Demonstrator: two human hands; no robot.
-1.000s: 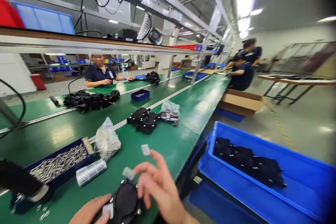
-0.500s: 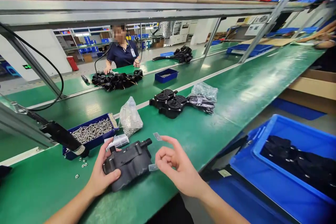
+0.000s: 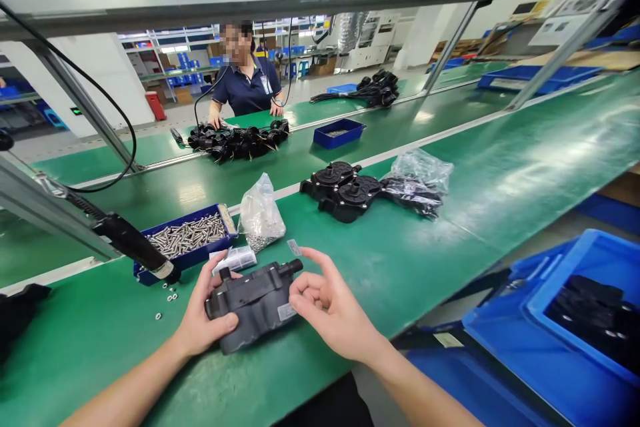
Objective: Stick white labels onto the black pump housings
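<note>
Clamping black housing (image 3: 247, 303) at left end: left hand (image 3: 203, 320). Long axis runs left-right; right hand (image 3: 336, 312) at right end by label (image 3: 285, 312), can't tell if pinching.

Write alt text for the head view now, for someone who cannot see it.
A left hand grips a black housing at a green bench; the right hand has one small label at its index fingertip and another by its thumb, over the housing. Behind sits a blue tray of screws.
</note>
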